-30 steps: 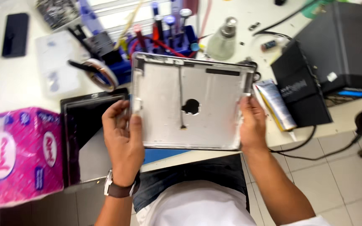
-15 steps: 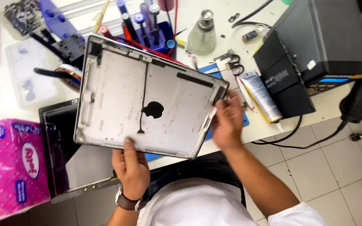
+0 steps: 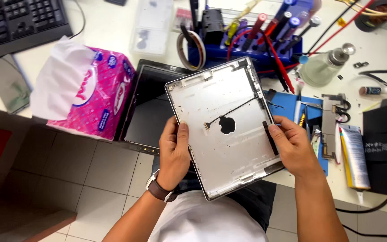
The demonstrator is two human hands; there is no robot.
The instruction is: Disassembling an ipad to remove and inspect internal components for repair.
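Tablet shell (image 3: 222,125), tilted, is gripped by left hand (image 3: 174,150) and right hand (image 3: 294,145) at opposite edges, near the desk edge (image 3: 301,178); tissue box (image 3: 86,89) sits left.

The bare silver metal tablet back shell (image 3: 222,130), a rounded rectangle with its hollow inner side facing up, is held tilted above the front edge of the white desk (image 3: 113,27). A thin black cable crosses its inside toward a dark cut-out near the centre, and a black strip runs along its right edge.
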